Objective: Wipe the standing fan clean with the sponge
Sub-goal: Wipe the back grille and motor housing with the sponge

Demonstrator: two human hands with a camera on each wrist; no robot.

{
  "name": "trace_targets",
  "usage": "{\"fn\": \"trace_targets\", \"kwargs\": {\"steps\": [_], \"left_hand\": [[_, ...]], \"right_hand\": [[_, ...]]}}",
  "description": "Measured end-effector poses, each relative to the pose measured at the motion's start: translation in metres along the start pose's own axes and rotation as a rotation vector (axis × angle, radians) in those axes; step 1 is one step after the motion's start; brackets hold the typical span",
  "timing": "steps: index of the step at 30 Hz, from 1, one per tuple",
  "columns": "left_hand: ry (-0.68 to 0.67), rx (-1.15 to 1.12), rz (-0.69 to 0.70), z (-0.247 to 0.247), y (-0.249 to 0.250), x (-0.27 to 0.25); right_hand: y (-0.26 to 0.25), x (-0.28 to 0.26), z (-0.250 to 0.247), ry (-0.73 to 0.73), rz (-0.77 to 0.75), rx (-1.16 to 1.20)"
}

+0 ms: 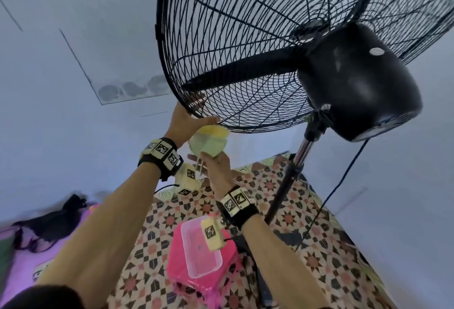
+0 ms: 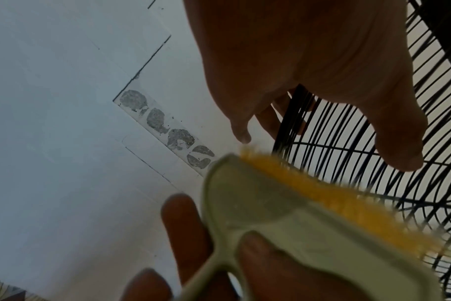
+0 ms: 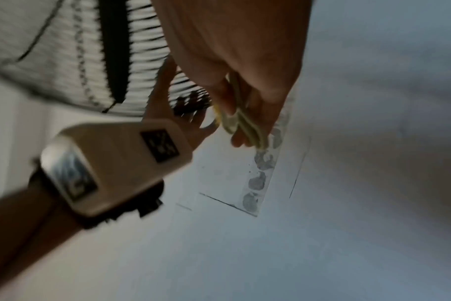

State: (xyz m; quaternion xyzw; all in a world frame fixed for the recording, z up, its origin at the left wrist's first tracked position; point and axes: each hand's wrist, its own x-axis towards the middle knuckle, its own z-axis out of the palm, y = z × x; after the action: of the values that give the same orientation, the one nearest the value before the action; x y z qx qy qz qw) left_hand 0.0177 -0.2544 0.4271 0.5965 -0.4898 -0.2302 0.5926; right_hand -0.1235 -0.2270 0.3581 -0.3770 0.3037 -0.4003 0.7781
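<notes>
one fan (image 1: 282,58), one sponge (image 1: 208,143), two hands (image 1: 186,122) (image 1: 217,165), one clear tub (image 1: 200,247), one pink basket (image 1: 186,276), two wrist cameras (image 1: 188,176) (image 1: 211,233)

place: a room in a home | floor: patterned star-and-diamond floor covering (image 1: 307,247) | walls: plain pale painted wall (image 1: 73,87) with scuffed grey patches (image 1: 132,89) | furnishings: black standing fan (image 1: 319,68), pink plastic basket (image 1: 196,269), dark clothing (image 1: 54,222) lying on purple bedding (image 1: 19,267)
</notes>
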Motion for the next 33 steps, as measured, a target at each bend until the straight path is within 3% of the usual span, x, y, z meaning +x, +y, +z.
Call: {"fn": "trace_targets", "kwargs": {"steps": [2, 6, 8, 12, 15, 19, 21, 24, 29, 31, 33], "left_hand": [[-0.013, 0.011, -0.007, -0.001, -0.001, 0.001], [0.009, 0.029, -0.004, 0.001, -0.006, -0.006], [0.020, 0.020, 0.003, 0.003, -0.008, -0.009], [0.032, 0.009, 0.013, 0.003, -0.006, -0.004], [0.013, 0.025, 0.005, 0.000, -0.006, 0.001], [0.005, 0.055, 0.005, -0.001, -0.013, 0.001], [0.015, 0.056, 0.002, 0.000, -0.017, 0.000], [0.030, 0.051, 0.001, 0.000, -0.018, 0.001], [0.036, 0.059, 0.012, 0.002, -0.016, 0.005], [0.042, 0.057, -0.015, 0.002, -0.021, 0.004], [0.042, 0.052, -0.034, 0.002, -0.025, 0.004]], "right_hand": [[0.001, -0.002, -0.012, 0.031, -0.003, -0.036], [-0.013, 0.015, -0.057, 0.502, 0.017, -0.130], [-0.026, 0.019, -0.059, 0.588, -0.062, -0.183], [-0.038, -0.003, -0.017, 0.360, -0.135, -0.336], [-0.028, -0.022, -0.018, 0.205, -0.176, -0.477], [-0.033, -0.014, -0.056, 0.477, -0.144, -0.398], [-0.040, -0.004, -0.060, 0.536, -0.129, -0.339], [-0.044, -0.002, -0.037, 0.463, -0.137, -0.353], [-0.032, -0.043, -0.021, 0.123, -0.194, -0.531], [-0.029, -0.043, -0.039, 0.212, -0.215, -0.536], [-0.034, -0.033, -0.056, 0.435, -0.180, -0.448]]}}
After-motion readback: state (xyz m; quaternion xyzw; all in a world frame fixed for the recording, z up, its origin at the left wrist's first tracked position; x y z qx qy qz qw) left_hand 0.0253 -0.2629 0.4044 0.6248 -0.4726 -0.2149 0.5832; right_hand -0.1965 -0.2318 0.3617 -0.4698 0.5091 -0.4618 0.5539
